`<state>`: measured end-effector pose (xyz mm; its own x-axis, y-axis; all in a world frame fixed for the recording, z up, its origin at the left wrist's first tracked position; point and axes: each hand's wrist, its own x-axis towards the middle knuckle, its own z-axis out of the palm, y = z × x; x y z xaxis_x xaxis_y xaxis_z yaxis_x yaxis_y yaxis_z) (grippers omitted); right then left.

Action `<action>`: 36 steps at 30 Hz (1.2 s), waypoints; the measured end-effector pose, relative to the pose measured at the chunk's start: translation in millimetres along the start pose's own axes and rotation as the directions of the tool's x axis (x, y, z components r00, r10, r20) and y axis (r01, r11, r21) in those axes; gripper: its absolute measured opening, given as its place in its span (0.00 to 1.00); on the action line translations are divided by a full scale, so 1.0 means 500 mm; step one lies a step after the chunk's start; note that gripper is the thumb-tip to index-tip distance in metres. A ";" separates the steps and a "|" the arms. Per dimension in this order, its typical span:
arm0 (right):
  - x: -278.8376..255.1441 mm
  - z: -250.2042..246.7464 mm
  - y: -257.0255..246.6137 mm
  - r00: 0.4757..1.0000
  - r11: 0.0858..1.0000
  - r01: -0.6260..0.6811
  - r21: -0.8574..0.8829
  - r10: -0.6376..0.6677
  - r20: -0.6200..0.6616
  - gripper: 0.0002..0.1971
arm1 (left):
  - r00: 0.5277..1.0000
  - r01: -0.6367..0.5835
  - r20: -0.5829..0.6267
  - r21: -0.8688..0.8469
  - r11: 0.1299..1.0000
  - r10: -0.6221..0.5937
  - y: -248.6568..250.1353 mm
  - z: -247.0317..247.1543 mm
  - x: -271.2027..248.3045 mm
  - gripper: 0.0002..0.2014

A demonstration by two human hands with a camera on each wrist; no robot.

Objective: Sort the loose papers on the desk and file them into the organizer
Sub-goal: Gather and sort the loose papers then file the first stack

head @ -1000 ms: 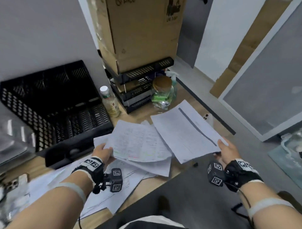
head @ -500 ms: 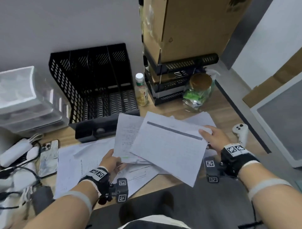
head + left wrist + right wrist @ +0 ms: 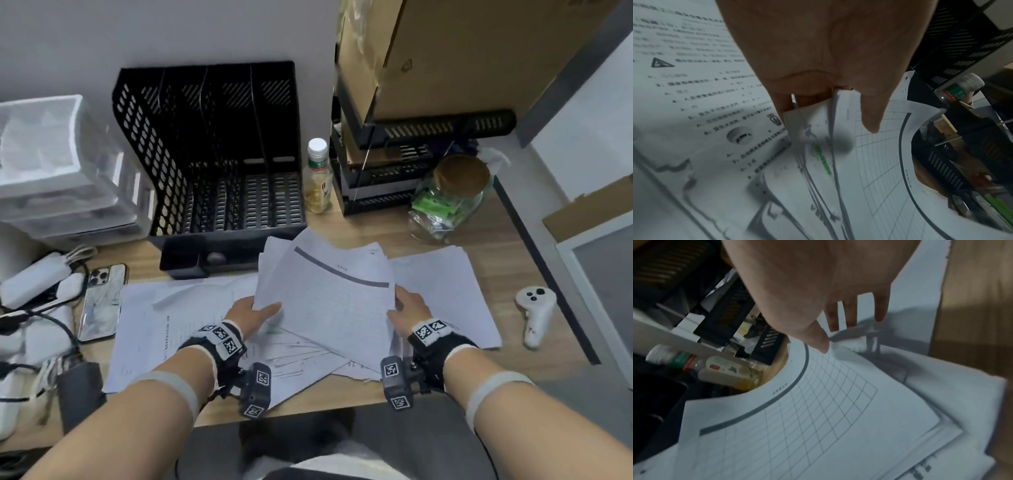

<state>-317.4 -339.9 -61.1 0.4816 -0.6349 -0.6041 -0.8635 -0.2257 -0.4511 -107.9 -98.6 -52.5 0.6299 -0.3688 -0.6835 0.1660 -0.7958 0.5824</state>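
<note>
Over the desk's middle I hold a stack of papers between both hands; its top sheet is a ruled grid with a dark header bar. My left hand pinches the stack's left edge, thumb on top and fingers underneath. My right hand pinches the right edge, thumb on the grid sheet. More loose papers lie flat on the desk to the left, and others lie to the right. The black mesh organizer stands upright behind the stack with its slots showing nothing inside.
A small bottle stands right of the organizer. Beside it are stacked black trays under a cardboard box, and a glass jar. A phone, cables and plastic drawers sit left. A white controller lies right.
My right hand carried the grid sheet leftward onto the papers in my left hand, so the hands now hold one stack. The view swung left toward the organizer.
</note>
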 end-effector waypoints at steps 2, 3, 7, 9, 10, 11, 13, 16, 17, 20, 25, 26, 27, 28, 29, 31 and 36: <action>0.016 0.002 -0.008 1.000 0.981 0.029 -0.191 -0.029 0.001 0.29 | 0.999 0.015 0.030 -0.086 0.996 -0.013 0.006 0.005 0.005 0.26; 0.017 0.000 -0.016 0.999 0.975 0.040 -0.218 -0.039 0.012 0.27 | 0.999 0.035 0.029 -0.166 0.985 -0.030 0.009 0.008 0.009 0.25; 0.024 -0.006 -0.020 0.997 0.985 0.072 -0.158 -0.073 -0.002 0.19 | 1.000 0.014 -0.003 -0.156 0.988 -0.015 0.030 0.027 0.015 0.23; 0.026 -0.015 -0.010 0.998 0.999 0.048 -0.001 -0.048 -0.047 0.18 | 1.000 -0.021 0.002 -0.061 0.998 0.022 0.034 0.036 0.012 0.21; 0.024 -0.022 -0.006 0.996 0.995 0.057 0.082 -0.051 -0.070 0.15 | 0.999 -0.040 0.025 -0.050 0.998 0.041 0.032 0.039 0.009 0.21; 0.021 -0.030 -0.003 0.994 0.986 0.073 0.147 -0.060 -0.089 0.12 | 0.996 -0.062 0.054 -0.062 0.996 0.065 0.028 0.038 0.008 0.22; 0.018 -0.048 0.006 0.990 0.971 0.110 0.212 -0.087 -0.113 0.14 | 0.989 -0.096 0.102 -0.108 0.990 0.107 0.019 0.034 0.003 0.21; 0.019 -0.074 0.015 0.987 0.948 0.124 0.294 -0.089 -0.132 0.27 | 0.975 -0.139 0.146 -0.186 0.973 0.168 0.025 0.022 -0.009 0.16; 0.017 -0.083 0.016 0.987 0.932 0.124 0.340 -0.082 -0.135 0.33 | 0.970 -0.155 0.149 -0.214 0.964 0.189 0.029 0.018 -0.010 0.15; 0.009 -0.116 0.007 0.984 0.873 0.152 0.464 -0.088 -0.156 0.41 | 0.959 -0.219 0.119 -0.266 0.939 0.258 0.046 0.003 -0.018 0.14; -0.025 -0.162 -0.060 0.936 0.662 0.334 0.672 -0.150 -0.318 0.23 | 0.867 -0.485 -0.011 -0.252 0.837 0.499 0.095 -0.044 -0.066 0.13; -0.039 -0.168 -0.077 0.908 0.599 0.411 0.687 -0.200 -0.369 0.18 | 0.834 -0.540 -0.010 -0.217 0.813 0.551 0.101 -0.057 -0.078 0.10; -0.062 -0.174 -0.097 0.873 0.543 0.485 0.686 -0.257 -0.414 0.17 | 0.801 -0.592 -0.030 -0.189 0.784 0.598 0.095 -0.072 -0.078 0.08; -0.083 -0.179 -0.111 0.836 0.488 0.548 0.679 -0.320 -0.446 0.17 | 0.793 -0.603 -0.055 -0.207 0.771 0.606 0.090 -0.084 -0.079 0.11; -0.104 -0.182 -0.123 0.799 0.442 0.599 0.668 -0.381 -0.465 0.17 | 0.781 -0.621 -0.107 -0.243 0.745 0.615 0.083 -0.092 -0.077 0.14; -0.133 -0.169 -0.126 0.751 0.413 0.654 0.634 -0.455 -0.478 0.15 | 0.800 -0.597 -0.200 -0.366 0.714 0.566 0.066 -0.095 -0.076 0.19; -0.142 -0.078 -0.085 0.854 0.480 0.519 0.707 -0.326 -0.406 0.14 | 0.861 -0.502 -0.167 -0.435 0.747 0.481 0.027 -0.069 -0.072 0.20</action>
<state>-320.5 -313.9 26.4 0.6314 -0.7686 -0.1025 -0.0588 0.0843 -0.9947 -102.2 -79.6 -5.0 0.7490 -0.6198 -0.2343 0.1377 -0.2003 0.9700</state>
